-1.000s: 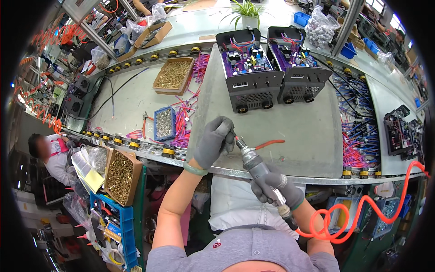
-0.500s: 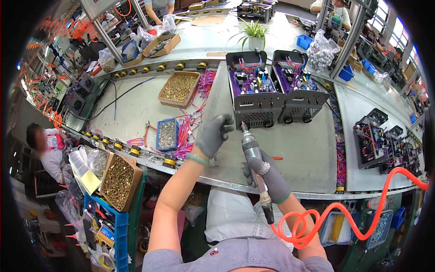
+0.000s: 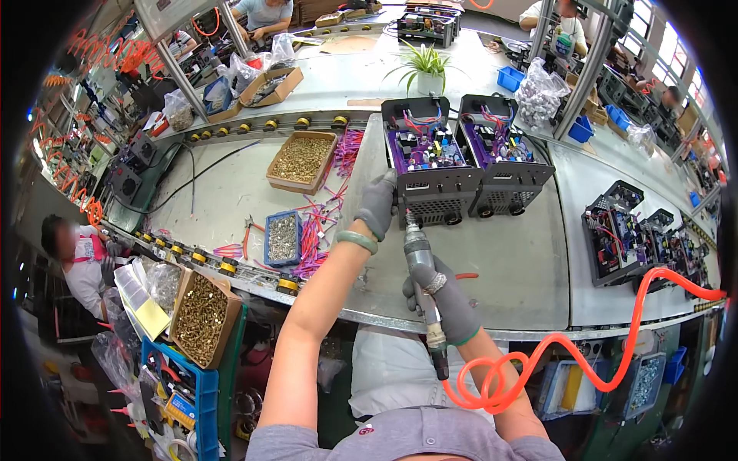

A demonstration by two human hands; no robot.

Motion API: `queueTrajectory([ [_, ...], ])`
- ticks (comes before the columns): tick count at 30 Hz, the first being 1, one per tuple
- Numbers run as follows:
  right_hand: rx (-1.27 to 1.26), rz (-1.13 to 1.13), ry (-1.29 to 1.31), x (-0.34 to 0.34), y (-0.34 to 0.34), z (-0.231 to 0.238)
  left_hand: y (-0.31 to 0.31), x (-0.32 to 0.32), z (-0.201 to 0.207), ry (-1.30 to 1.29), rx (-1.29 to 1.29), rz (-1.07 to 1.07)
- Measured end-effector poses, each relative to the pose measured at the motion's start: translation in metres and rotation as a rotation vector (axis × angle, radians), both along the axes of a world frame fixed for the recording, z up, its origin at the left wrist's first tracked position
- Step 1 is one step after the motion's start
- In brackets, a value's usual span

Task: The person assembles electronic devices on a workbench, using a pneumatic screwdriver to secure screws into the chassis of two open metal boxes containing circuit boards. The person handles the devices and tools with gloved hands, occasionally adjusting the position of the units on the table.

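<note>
Two open black metal housings stand side by side on the bench, the left one [image 3: 438, 184] and the right one [image 3: 513, 175]. Purple circuit boards and coloured wires fill their tops. My gloved left hand [image 3: 377, 203] is closed against the left housing's left front edge; its fingertips are partly hidden. In my gloved right hand [image 3: 455, 307] is a pneumatic screwdriver [image 3: 419, 253], held with its bit up at the lower left of that housing's front panel. I cannot tell whether the bit touches a screw. An orange coiled air hose [image 3: 553, 338] runs from the tool's rear end to the right.
Left of the housings are a box of brass-coloured screws [image 3: 301, 160], a blue tray of silver screws [image 3: 283, 237], pliers [image 3: 247, 235] and pink-purple wires [image 3: 314, 242]. More circuit assemblies [image 3: 634, 238] stand at right. A potted plant [image 3: 427, 71] is behind; co-workers sit beyond.
My left hand has moved up and onto the left housing's edge. The screwdriver has shifted slightly left with my right hand. The view has tilted a little.
</note>
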State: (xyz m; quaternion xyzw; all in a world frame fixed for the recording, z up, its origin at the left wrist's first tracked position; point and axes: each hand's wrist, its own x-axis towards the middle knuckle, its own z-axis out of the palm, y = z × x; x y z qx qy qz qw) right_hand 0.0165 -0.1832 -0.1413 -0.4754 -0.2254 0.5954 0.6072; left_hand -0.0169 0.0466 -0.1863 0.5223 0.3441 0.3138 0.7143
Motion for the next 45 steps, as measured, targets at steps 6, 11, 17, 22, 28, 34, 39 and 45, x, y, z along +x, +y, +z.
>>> queueTrajectory([
  [6,-0.014,-0.007,0.05,-0.01,0.014,-0.01,-0.002,0.005,-0.007,0.042,0.105,0.041],
  [11,0.017,-0.068,0.067,-0.037,0.032,-0.034,0.009,0.002,-0.025,0.097,0.263,0.023],
  [17,0.009,-0.008,0.137,-0.015,0.021,-0.025,-0.001,0.002,-0.014,-0.008,0.104,0.065],
  [22,-0.018,-0.014,0.103,-0.013,0.023,-0.014,-0.003,0.007,-0.009,0.015,-0.026,0.108],
  [28,0.049,-0.002,0.132,-0.012,0.021,-0.019,0.007,0.001,-0.025,-0.099,-0.037,0.033],
  [34,-0.173,0.289,0.006,0.039,-0.044,-0.009,-0.001,-0.062,-0.065,-0.211,-0.026,0.145],
  [39,-0.165,0.249,-0.121,0.049,-0.073,0.002,-0.084,-0.078,-0.031,-0.242,-0.311,-0.1],
  [45,-0.13,0.31,-0.107,0.051,-0.086,0.0,-0.103,-0.073,0.015,-0.034,-0.36,-0.245],
])
